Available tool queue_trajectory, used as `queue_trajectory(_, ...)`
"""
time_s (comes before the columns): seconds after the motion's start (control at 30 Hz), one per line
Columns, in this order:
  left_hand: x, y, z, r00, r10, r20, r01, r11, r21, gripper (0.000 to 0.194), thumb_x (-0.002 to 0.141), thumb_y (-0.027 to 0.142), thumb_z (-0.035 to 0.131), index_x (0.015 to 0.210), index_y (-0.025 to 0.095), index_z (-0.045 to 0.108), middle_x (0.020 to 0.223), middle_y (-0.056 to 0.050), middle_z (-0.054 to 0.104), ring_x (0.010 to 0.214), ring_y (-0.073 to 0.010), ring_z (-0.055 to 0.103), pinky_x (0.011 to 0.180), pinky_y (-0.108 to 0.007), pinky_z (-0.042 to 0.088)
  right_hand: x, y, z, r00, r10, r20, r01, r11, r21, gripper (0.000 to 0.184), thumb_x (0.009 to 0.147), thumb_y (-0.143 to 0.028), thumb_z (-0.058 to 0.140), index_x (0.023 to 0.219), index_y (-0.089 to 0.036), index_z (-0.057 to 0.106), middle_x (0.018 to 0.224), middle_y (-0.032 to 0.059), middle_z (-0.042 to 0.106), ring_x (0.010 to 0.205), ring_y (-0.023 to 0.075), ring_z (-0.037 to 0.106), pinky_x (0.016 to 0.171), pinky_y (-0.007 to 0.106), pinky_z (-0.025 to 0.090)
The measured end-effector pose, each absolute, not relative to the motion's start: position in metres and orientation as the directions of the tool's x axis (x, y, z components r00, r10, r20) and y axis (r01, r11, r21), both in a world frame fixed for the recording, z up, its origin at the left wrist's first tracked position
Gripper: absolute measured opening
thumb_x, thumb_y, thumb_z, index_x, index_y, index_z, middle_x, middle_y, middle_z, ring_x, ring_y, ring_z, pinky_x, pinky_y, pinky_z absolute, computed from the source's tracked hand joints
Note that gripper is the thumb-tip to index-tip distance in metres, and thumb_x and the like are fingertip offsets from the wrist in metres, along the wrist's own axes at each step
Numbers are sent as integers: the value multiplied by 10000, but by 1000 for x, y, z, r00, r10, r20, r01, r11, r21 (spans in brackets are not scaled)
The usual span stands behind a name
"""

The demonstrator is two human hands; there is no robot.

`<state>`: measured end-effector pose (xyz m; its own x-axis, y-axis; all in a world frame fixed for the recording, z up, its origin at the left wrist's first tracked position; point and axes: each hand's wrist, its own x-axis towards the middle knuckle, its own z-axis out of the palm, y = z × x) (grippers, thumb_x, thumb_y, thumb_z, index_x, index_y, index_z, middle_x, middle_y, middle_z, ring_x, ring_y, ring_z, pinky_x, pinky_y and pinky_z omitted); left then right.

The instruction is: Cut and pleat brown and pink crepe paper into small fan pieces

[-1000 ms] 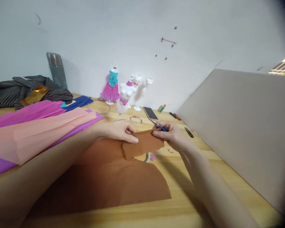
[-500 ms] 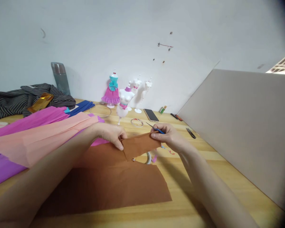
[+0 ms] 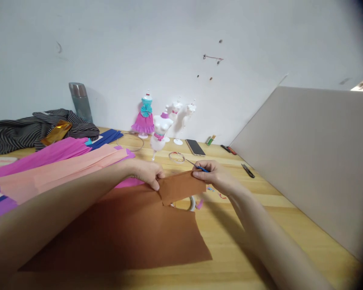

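A small piece of brown crepe paper (image 3: 181, 186) is held up between both hands above the wooden table (image 3: 260, 225). My left hand (image 3: 145, 172) pinches its left end. My right hand (image 3: 215, 175) pinches its right end and also grips small blue-handled scissors (image 3: 199, 166), blades pointing back and left. A large brown paper sheet (image 3: 124, 233) lies flat below, under my left forearm. A roll of tape (image 3: 191, 202) shows partly beneath the held piece.
Pink, peach, purple and blue paper sheets (image 3: 57, 169) lie at the left. Striped cloth (image 3: 33, 129) and a metal flask (image 3: 80, 102) are behind them. Small mannequins (image 3: 157, 129), a wire ring (image 3: 130, 141), a phone (image 3: 195, 147) and pens sit near the wall. A grey board (image 3: 314, 161) stands at right.
The left hand slid from over the piece's top edge to pinching its left end. The view shifted slightly; both hands stay on the small brown piece.
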<state>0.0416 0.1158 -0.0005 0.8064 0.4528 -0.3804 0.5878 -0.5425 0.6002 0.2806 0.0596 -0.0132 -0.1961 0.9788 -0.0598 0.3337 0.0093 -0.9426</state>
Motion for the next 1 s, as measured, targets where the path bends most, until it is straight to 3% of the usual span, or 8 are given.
queue_trajectory(0.13,41,120,-3,816,425,-392,575,-537,617,249,613,97,565,807,172,701,743,20,697,665,-136,596,534,-185,398,279,62,-21,-199,976,-93,323,-24,-946,333,590,-420,749,621,-154,552,505,-42,459,440,66,378,413,199,249)
queue_trajectory(0.37,39,123,-24,851,442,-282,521,-652,551,226,608,134,566,794,169,690,705,23,654,631,-125,557,524,-181,386,279,69,-33,-211,971,-112,366,-28,-930,312,607,-402,730,614,-159,535,497,-46,448,437,64,380,404,199,248)
queue_trajectory(0.6,42,109,-33,784,562,-264,611,-625,486,196,631,133,539,763,160,681,692,3,638,632,-131,554,521,-188,377,283,79,-50,-217,968,-126,375,-36,-926,310,610,-405,719,625,-161,528,485,-59,437,421,55,356,406,198,225)
queue_trajectory(0.87,24,99,-39,792,587,-169,549,-561,619,203,686,251,577,830,159,688,697,10,616,639,-117,519,531,-183,348,288,76,-46,-248,959,-136,336,-47,-941,332,606,-416,739,634,-158,532,495,-55,446,424,54,368,395,191,231)
queue_trajectory(1.0,14,90,-43,787,601,-138,507,-503,700,146,702,250,540,754,150,632,672,17,565,616,-111,494,511,-193,317,286,73,-43,-258,958,-123,318,-36,-947,339,622,-415,743,630,-155,527,512,-53,447,441,52,371,409,192,240)
